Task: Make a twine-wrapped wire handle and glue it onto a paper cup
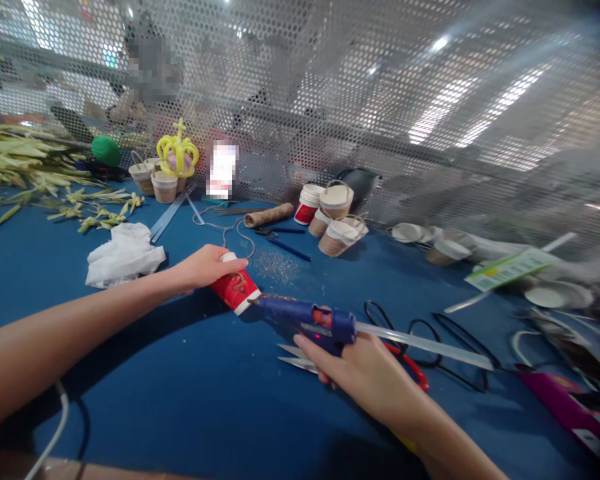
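My left hand is closed around a red paper cup with a white rim, tilted with its lower end toward the right. A blue glue gun is gripped in my right hand, its nozzle at the cup's lower right edge; whether they touch I cannot tell. From the gun's back a long clear glue stick sticks out to the right. Scissors with red handles lie on the blue table under the gun, partly hidden by my right hand.
Twine-wrapped cups, a twine roll and pliers lie beyond the cup. At left are white cloth and dried husks. A mesh panel stands behind. Black cable loops at right.
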`<state>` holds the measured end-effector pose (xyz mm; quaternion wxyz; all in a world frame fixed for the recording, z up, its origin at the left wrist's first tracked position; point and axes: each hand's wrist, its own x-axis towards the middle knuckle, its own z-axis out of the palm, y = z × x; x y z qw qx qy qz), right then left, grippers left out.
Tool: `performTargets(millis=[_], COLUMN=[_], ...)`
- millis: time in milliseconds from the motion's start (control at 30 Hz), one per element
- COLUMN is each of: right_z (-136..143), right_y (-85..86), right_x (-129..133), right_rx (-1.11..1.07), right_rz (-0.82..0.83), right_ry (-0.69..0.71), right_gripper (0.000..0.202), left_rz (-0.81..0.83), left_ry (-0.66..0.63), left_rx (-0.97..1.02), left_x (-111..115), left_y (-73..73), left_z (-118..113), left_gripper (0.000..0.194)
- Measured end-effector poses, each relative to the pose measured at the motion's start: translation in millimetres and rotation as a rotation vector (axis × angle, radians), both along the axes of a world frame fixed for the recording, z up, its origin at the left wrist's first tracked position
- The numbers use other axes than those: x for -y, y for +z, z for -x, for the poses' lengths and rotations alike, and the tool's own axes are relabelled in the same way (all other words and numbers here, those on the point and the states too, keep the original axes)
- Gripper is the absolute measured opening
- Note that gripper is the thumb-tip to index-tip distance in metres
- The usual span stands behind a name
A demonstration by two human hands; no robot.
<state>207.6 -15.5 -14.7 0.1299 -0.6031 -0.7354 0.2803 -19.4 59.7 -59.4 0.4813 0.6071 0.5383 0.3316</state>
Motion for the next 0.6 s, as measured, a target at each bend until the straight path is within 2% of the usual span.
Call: performTargets(millis=[233, 400, 600], right_z=[-2.4, -0.9, -1.7], right_y=[-2.4, 0.2, -3.5], right_x=[-2.7, -0.1, 0.5], right_rx=[0.013, 0.030, 0.013], right_rz=[-0.078, -0.031, -0.047], right_ry=[0.027, 0.012, -0.008], right_gripper=[0.023, 0.023, 0.023], left_rz=[0.034, 0.015, -0.005], left_ry=[-0.017, -0.016, -0.006], left_rx=[0.021, -0.003, -0.018], left_x=[0.2, 0.8, 0.8], left_y=[0.8, 1.5, -0.9], left_z=[-1.8, -0.7, -0.6], left_gripper=[0.035, 0.035, 0.037])
